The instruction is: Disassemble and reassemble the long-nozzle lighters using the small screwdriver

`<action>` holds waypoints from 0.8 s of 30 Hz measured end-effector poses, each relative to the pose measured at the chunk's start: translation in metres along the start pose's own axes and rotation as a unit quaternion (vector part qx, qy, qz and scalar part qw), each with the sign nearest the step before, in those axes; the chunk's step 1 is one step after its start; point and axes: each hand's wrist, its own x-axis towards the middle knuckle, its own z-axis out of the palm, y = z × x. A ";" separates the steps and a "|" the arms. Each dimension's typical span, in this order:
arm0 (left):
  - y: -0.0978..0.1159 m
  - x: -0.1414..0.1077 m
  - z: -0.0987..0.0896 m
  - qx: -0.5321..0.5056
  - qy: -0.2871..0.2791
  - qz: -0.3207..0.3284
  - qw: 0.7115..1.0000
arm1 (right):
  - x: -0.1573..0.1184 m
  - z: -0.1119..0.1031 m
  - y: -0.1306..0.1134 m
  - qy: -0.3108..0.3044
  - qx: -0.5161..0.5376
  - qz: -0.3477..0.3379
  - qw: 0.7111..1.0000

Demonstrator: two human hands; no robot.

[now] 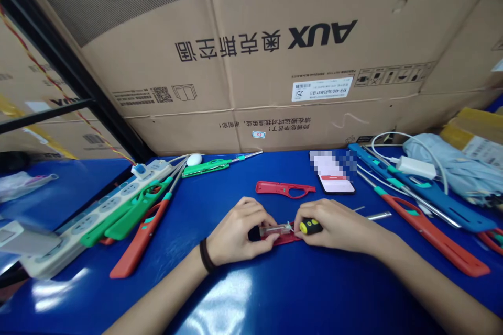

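Low over the blue table, my left hand [242,231] is closed on an opened red lighter casing [288,239]. A clear fuel tank [271,230] lies in that casing, between my thumb and fingers. My right hand [334,226] grips a short screwdriver [311,226] with a black and yellow handle, at the casing's right part. Its tip is hidden. Just beyond my hands lies a separate red casing half [285,189] with a trigger opening. A thin metal tube [379,215] rests beyond my right wrist.
A white power strip [100,209] runs along the left, with green lighters [126,212] and a red lighter [139,241] against it. A phone [338,180] lies at the back. To the right are a blue lighter [444,196], another red lighter [436,235] and a white cable [440,159]. A large cardboard box [255,84] stands behind.
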 end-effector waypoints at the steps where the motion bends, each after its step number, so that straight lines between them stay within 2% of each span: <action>1: -0.001 0.000 0.000 0.001 -0.001 0.002 1.000 | -0.001 0.001 0.001 0.002 0.008 -0.001 1.000; 12: -0.010 -0.005 0.008 -0.012 -0.005 0.001 1.000 | -0.003 0.001 0.001 0.013 0.028 -0.004 1.000; 20: -0.011 -0.004 0.007 -0.003 0.001 0.001 1.000 | -0.010 -0.004 0.001 0.040 0.038 -0.001 0.998; 24: -0.011 -0.003 0.006 0.002 -0.001 0.002 1.000 | -0.008 -0.002 0.002 0.035 0.024 -0.006 0.999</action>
